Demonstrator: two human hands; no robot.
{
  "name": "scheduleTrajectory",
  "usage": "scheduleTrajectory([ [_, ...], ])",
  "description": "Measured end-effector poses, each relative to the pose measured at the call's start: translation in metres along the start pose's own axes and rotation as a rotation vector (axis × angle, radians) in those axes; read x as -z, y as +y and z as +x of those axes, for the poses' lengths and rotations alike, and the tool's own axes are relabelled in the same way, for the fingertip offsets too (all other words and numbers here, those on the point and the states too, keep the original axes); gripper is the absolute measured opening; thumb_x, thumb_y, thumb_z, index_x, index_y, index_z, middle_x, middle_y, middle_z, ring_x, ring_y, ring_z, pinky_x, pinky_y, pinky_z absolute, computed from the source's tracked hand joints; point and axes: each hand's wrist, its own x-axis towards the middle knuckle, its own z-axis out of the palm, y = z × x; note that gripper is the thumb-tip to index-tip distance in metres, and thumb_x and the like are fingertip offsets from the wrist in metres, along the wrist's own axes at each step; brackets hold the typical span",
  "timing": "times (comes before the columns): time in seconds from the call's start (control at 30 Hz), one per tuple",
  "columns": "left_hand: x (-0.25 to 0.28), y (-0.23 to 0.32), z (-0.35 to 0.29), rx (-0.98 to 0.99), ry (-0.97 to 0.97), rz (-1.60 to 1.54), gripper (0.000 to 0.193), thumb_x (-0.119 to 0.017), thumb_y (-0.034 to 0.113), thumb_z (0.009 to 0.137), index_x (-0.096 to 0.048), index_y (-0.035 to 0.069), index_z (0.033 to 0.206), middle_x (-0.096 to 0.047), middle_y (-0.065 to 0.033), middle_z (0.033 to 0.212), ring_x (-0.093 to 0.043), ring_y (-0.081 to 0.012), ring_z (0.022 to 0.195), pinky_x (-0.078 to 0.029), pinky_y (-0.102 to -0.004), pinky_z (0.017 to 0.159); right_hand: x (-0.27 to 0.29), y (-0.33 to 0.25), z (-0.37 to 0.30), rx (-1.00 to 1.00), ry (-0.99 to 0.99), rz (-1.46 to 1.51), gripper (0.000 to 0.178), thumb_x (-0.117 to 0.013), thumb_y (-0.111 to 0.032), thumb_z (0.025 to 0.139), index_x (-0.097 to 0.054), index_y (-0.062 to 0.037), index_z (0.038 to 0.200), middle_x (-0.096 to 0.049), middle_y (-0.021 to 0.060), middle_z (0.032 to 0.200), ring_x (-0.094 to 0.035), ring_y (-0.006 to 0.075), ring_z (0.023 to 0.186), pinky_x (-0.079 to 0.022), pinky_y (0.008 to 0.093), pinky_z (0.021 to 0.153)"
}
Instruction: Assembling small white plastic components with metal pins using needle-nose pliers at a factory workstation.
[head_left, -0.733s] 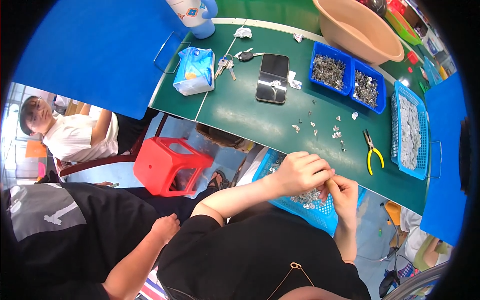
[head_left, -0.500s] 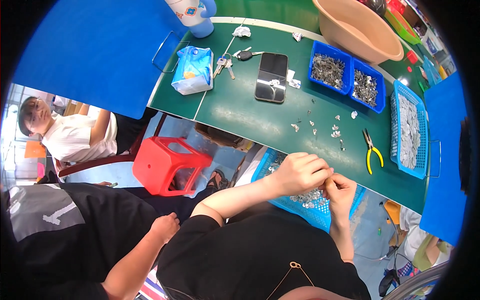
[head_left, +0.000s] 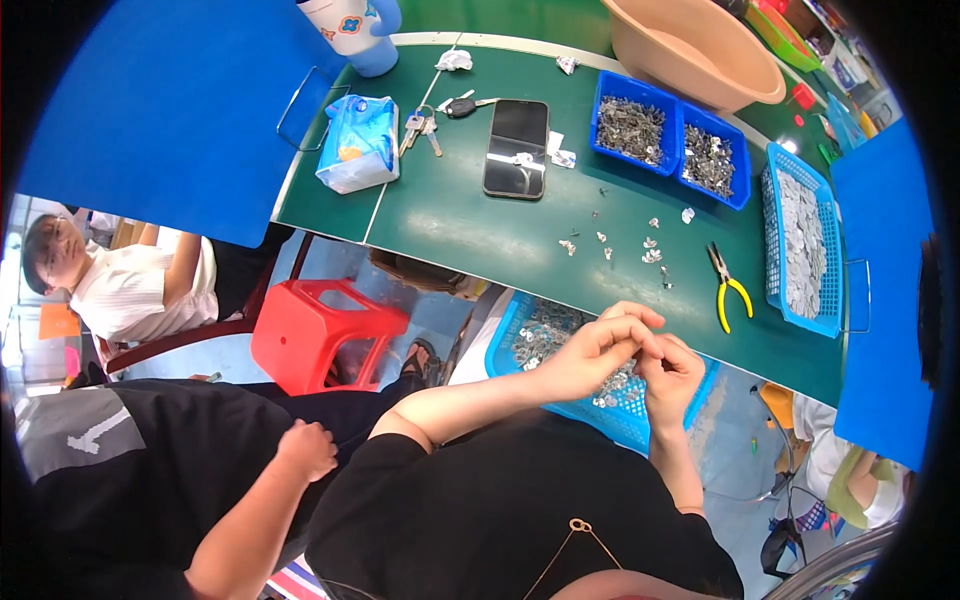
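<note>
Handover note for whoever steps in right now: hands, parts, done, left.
Left hand and right hand: fingertips together over the blue lap basket; whatever they pinch is too small to tell.
Parts: small metal pieces fill the lap basket; a few loose pieces lie on the green table; yellow-handled pliers lie untouched.
Done: two blue bins and a side basket hold pieces.
Left: lap basket still well stocked.
</note>
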Motion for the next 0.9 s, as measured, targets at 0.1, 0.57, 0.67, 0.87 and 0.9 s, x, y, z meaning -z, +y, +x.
scheduleTrajectory([
  [0.1, -0.003, -0.002, -0.003, -0.075, -0.124, 0.017, 0.023, -0.046, 0.013, 0.097, -0.054, 0.007, 0.117, -0.035, -0.0100, 0.132, -0.044, -0.0171, 0.118, -0.036, -0.0328, 0.097, 0.008, -0.005, 0.010, -0.011, 0.162, -0.095, 0.010, -0.064, -0.001, 0.077, -0.066, 0.0055, 0.084, -0.063, 0.0063, 0.072, -0.056, 0.0120, 0.063, -0.040, 0.0216, 0.054],
  [0.57, 0.008, 0.024, 0.008, -0.166, -0.090, 0.255, 0.019, -0.057, -0.007, 0.081, -0.064, 0.000, 0.097, -0.060, -0.0108, 0.097, -0.060, -0.0198, 0.090, -0.048, -0.0290, 0.075, 0.015, -0.048, 0.009, 0.658, 0.039, -0.040, 0.014, -0.060, 0.009, 0.069, -0.068, 0.0019, 0.079, -0.063, 0.0110, 0.063, -0.059, 0.0154, 0.051, -0.047, 0.0258, 0.047],
  [0.67, 0.002, 0.021, 0.005, -0.036, -0.091, -0.137, 0.017, -0.056, -0.009, 0.075, -0.062, 0.000, 0.088, -0.058, -0.0106, 0.093, -0.058, -0.0179, 0.083, -0.048, -0.0260, 0.071, 0.013, -0.050, 0.007, 0.503, -0.076, 0.219, 0.012, -0.059, 0.010, 0.070, -0.067, 0.0018, 0.075, -0.062, 0.0108, 0.062, -0.057, 0.0160, 0.048, -0.045, 0.0254, 0.044],
  [0.87, -0.004, 0.030, 0.012, 0.129, -0.058, -0.496, 0.015, -0.056, -0.004, 0.072, -0.049, 0.006, 0.080, -0.047, -0.0046, 0.083, -0.048, -0.0122, 0.075, -0.040, -0.0222, 0.065, 0.018, -0.040, 0.018, -0.092, -0.221, 0.880, 0.010, -0.055, 0.002, 0.074, -0.064, 0.0058, 0.071, -0.056, 0.0152, 0.068, -0.053, 0.0187, 0.053, -0.042, 0.0281, 0.048],
  [0.9, -0.005, 0.028, 0.014, -0.037, 0.005, -0.306, 0.015, -0.058, -0.004, 0.075, -0.050, 0.005, 0.084, -0.048, -0.0050, 0.086, -0.050, -0.0114, 0.080, -0.042, -0.0213, 0.068, 0.020, -0.043, 0.023, -0.133, -0.308, 0.866, 0.012, -0.054, 0.000, 0.075, -0.064, 0.0063, 0.071, -0.055, 0.0152, 0.071, -0.053, 0.0186, 0.054, -0.042, 0.0281, 0.050],
])
